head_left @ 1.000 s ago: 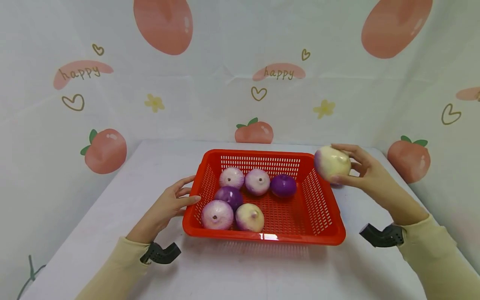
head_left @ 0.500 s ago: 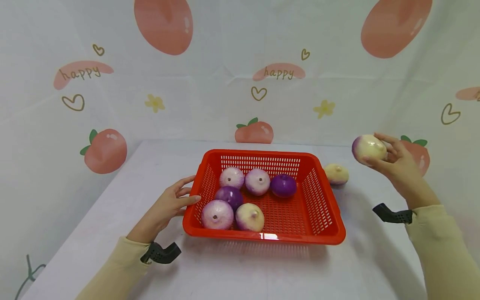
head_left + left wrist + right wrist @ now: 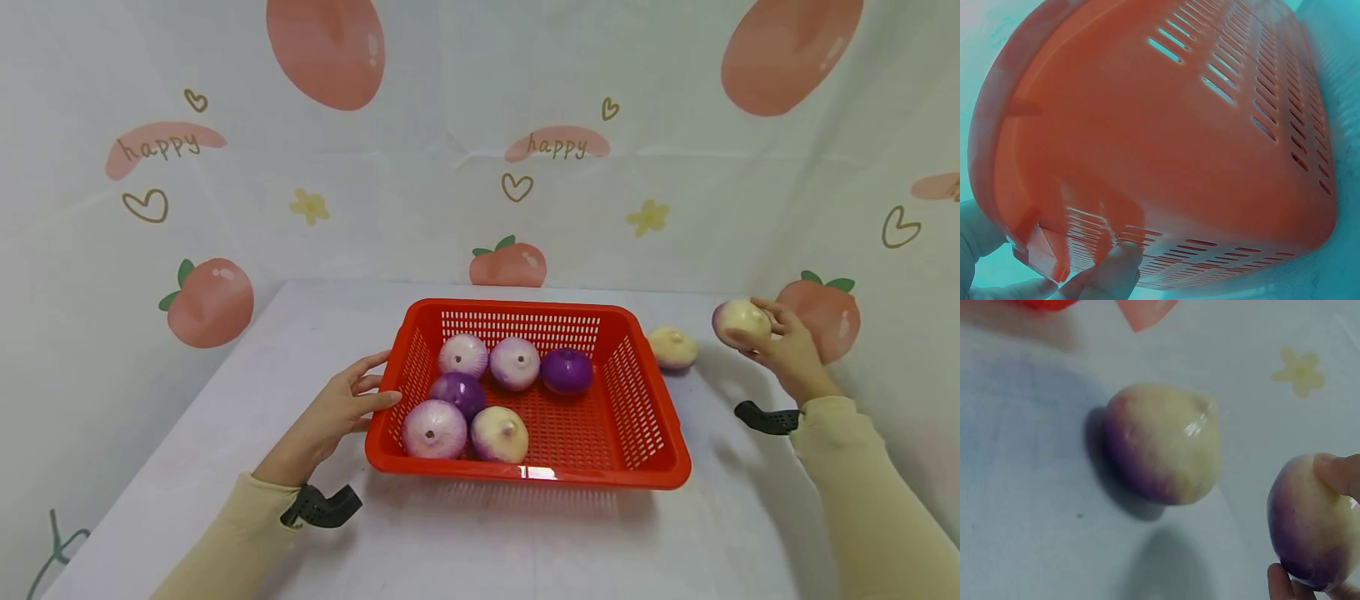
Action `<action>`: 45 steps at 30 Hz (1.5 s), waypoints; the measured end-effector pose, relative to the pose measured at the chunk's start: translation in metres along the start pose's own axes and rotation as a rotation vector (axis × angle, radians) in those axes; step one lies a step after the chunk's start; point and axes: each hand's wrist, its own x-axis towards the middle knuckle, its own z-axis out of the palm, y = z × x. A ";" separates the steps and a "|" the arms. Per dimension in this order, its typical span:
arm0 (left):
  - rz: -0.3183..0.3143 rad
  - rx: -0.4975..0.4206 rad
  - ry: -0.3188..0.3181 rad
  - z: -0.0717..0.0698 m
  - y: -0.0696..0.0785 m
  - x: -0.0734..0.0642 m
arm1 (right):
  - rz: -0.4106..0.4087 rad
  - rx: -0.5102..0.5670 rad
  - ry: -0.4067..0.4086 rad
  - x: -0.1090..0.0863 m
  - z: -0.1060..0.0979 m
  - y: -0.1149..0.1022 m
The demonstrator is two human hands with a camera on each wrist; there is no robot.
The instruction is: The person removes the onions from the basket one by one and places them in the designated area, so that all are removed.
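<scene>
In the head view, my left hand [image 3: 337, 421] grips the left rim of a red plastic basket [image 3: 648, 477], thumb over the edge and fingers along the outer wall. The left wrist view shows the fingertips [image 3: 1125, 259] against the basket's slotted side. My right hand [image 3: 793, 346] holds a cream-and-purple onion [image 3: 741, 322] at the table's right side, thumb on one side and fingers on the other. A second cream-and-purple onion [image 3: 672, 348] lies on the table just right of the basket. In the right wrist view this loose onion [image 3: 1163, 444] sits beside the held onion [image 3: 1310, 522].
Several onions sit in the basket's left and middle: pale purple ones [image 3: 435, 430], dark purple ones [image 3: 567, 372] and a cream one [image 3: 500, 435]. The white table [image 3: 465, 550] extends in front of it. Behind stands a white printed cloth backdrop [image 3: 420, 208].
My right hand has carried its onion rightward from beside the basket's right rim, then lowered it. The loose onion, mostly hidden earlier, has come into sight. Left hand and basket have stayed put.
</scene>
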 end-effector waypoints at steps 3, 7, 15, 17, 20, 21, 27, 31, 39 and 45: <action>-0.003 -0.003 -0.001 0.001 0.000 -0.001 | 0.033 -0.132 -0.017 0.002 -0.001 0.008; -0.003 -0.007 -0.001 0.001 0.001 -0.001 | 0.041 -0.349 -0.043 0.005 -0.003 0.016; 0.003 -0.011 -0.007 0.001 0.002 -0.002 | 0.054 -0.509 -0.081 0.007 -0.002 0.023; 0.004 -0.010 -0.006 0.001 0.002 -0.002 | 0.086 -0.562 -0.101 0.006 -0.002 0.024; 0.003 -0.006 -0.004 0.001 0.002 -0.002 | 0.130 -0.607 -0.127 0.006 -0.001 0.025; 0.003 -0.005 -0.004 0.000 0.002 -0.002 | 0.143 -0.609 -0.132 0.007 -0.001 0.025; 0.010 -0.026 -0.017 -0.001 0.001 -0.001 | 0.217 -0.628 -0.148 0.009 -0.001 0.027; 0.015 -0.032 -0.023 -0.002 0.001 -0.001 | 0.233 -0.639 -0.156 0.011 -0.003 0.028; 0.004 -0.020 -0.010 -0.002 -0.001 0.000 | 0.259 -0.614 -0.155 0.012 -0.003 0.030; 0.005 -0.017 -0.012 -0.002 -0.001 0.001 | 0.257 -0.594 -0.154 0.011 -0.003 0.032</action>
